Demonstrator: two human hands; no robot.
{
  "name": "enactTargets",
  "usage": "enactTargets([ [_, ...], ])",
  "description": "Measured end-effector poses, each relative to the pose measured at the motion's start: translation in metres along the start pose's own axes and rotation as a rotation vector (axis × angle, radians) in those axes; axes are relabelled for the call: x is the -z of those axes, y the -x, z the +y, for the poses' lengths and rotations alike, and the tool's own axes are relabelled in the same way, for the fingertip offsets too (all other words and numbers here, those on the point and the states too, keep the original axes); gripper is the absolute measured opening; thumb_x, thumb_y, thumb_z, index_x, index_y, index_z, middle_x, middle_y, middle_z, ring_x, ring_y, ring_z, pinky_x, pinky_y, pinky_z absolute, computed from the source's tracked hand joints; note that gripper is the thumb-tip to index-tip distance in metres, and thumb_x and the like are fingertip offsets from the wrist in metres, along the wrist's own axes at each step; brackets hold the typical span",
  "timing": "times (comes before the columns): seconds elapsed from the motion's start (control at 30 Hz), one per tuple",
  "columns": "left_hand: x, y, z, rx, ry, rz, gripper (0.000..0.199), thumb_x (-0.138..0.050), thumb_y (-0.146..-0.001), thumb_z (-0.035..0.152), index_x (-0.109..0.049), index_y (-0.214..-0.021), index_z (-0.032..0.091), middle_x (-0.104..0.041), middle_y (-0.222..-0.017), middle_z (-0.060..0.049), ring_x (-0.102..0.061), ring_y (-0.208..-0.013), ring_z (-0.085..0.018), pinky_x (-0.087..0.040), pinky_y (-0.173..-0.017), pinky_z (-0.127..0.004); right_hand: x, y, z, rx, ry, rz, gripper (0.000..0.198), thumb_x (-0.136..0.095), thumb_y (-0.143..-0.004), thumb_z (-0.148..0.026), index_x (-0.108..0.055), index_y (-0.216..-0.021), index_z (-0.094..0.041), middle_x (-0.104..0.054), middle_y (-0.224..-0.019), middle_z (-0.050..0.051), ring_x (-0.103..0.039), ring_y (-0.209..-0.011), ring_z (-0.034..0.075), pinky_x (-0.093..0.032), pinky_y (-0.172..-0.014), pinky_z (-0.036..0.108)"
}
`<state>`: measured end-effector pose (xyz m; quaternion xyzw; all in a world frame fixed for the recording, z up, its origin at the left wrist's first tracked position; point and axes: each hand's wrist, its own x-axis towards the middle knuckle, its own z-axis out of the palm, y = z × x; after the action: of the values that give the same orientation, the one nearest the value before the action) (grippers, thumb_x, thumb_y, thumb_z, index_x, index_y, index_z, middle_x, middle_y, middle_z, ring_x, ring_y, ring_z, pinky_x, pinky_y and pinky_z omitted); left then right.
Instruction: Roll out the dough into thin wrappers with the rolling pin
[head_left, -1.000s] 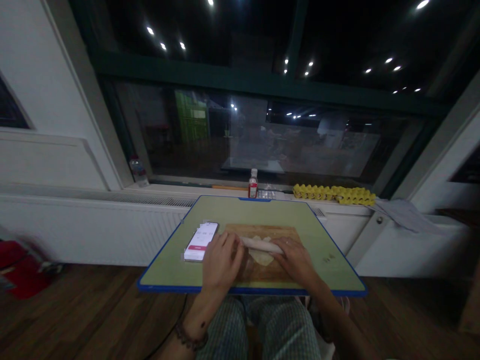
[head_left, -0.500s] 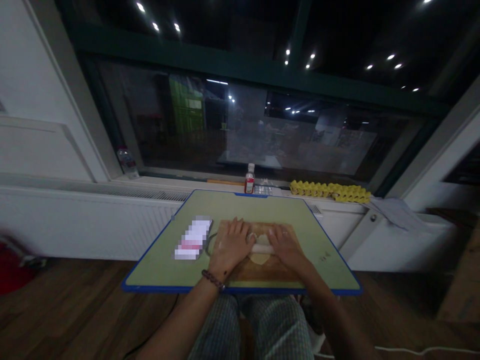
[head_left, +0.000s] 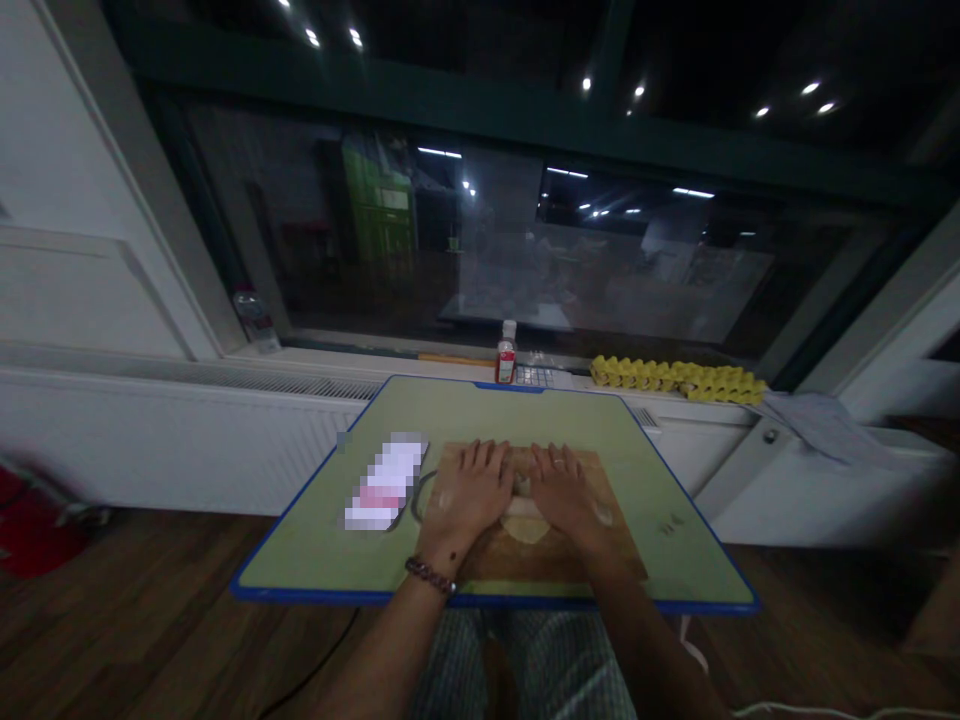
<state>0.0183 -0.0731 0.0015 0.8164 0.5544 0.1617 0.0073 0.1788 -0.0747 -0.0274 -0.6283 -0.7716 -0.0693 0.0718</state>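
A person sat at a small worktop, pale green with a blue rim, both arms reaching forward over it. A wooden board lay near its front edge. On the board was a flat, pale sheet of dough with a rounded near edge, and a light-coloured rolling pin lay crosswise on top of it, its middle showing between the two hands and its ends hidden beneath them.

The left hand was palm down over the left end of the pin, fingers stretched out flat and pointing away from the person. The right hand lay the same way over the right end, fingers extended and slightly spread. Neither was curled into a grip. A dark beaded bracelet circled the left wrist.

To the left of the board, on the worktop, lay a phone, its screen bright and blurred into blocks. Beyond the far edge, on the sill, stood a small bottle with a white cap and a red label. Yellow egg trays lay farther right, beside a grey cloth. A clear bottle stood at the left, against a dark window.
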Motion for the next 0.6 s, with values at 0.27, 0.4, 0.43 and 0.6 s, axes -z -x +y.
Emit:
enactTargets([
  [0.27,-0.007,0.022,0.005,0.022,0.046,0.018,0.052,-0.036,-0.093,0.022,-0.048,-0.143,0.019,-0.048,-0.148,-0.010,-0.040,-0.138,-0.030,-0.024,-0.116,-0.055,0.013,0.023,-0.022,-0.090,-0.032,0.078,0.049,-0.025,-0.100,-0.025,-0.049,-0.142,-0.021,-0.049,-0.146,0.008,-0.033,-0.141,0.029,-0.023,-0.114,0.052],
  [0.4,-0.012,0.044,0.003,-0.060,0.122,0.122,0.053,-0.036,-0.092,0.022,-0.046,-0.144,0.018,-0.047,-0.148,-0.009,-0.038,-0.140,-0.028,-0.026,-0.117,-0.052,0.009,0.038,-0.026,-0.106,-0.074,0.153,0.049,-0.027,-0.099,-0.025,-0.049,-0.142,-0.021,-0.046,-0.148,0.006,-0.034,-0.141,0.027,-0.021,-0.116,0.049],
  [0.43,-0.013,0.048,0.003,-0.069,0.135,0.140,0.053,-0.036,-0.092,0.022,-0.046,-0.144,0.018,-0.047,-0.149,-0.009,-0.038,-0.140,-0.027,-0.026,-0.117,-0.051,0.007,0.042,-0.027,-0.103,-0.078,0.170,0.048,-0.027,-0.099,-0.025,-0.050,-0.142,-0.021,-0.046,-0.148,0.006,-0.035,-0.141,0.026,-0.021,-0.117,0.048],
  [0.6,-0.011,0.041,0.003,-0.078,0.116,0.108,0.052,-0.035,-0.092,0.022,-0.048,-0.143,0.018,-0.046,-0.149,-0.009,-0.036,-0.141,-0.027,-0.024,-0.118,-0.050,0.006,0.037,-0.022,-0.065,-0.060,0.147,0.049,-0.027,-0.099,-0.025,-0.046,-0.144,-0.022,-0.044,-0.149,0.007,-0.032,-0.143,0.026,-0.021,-0.117,0.048],
])
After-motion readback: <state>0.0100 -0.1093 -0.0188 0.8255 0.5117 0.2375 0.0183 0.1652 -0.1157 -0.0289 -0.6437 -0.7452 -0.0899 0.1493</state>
